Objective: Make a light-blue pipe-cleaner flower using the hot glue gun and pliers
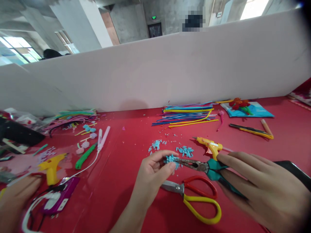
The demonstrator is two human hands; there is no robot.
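Note:
Between the thumb and fingers of my left hand (155,173) is a small light-blue flower-like cluster (170,158) of short pieces. My right hand (259,184) is wrapped round the green handles of needle-nose pliers (198,165). The tips of the pliers reach the cluster; whether they are clamped on a piece I cannot tell. Just beyond my hands lie two small piles of blue cut pieces (185,151), one more finely shredded. Scissors (183,188) with one red and one yellow handle loop lie below the pliers, the blades partly behind my left hand.
A yellow glue gun (210,146) lies beyond the pliers. Coloured pipe cleaners (187,113) are bundled by the white partition (155,74). Tweezers (250,130) and a blue packet (259,110) lie at right. At left are another person's hand (21,191), a second glue gun (51,166) and a purple power strip (62,195).

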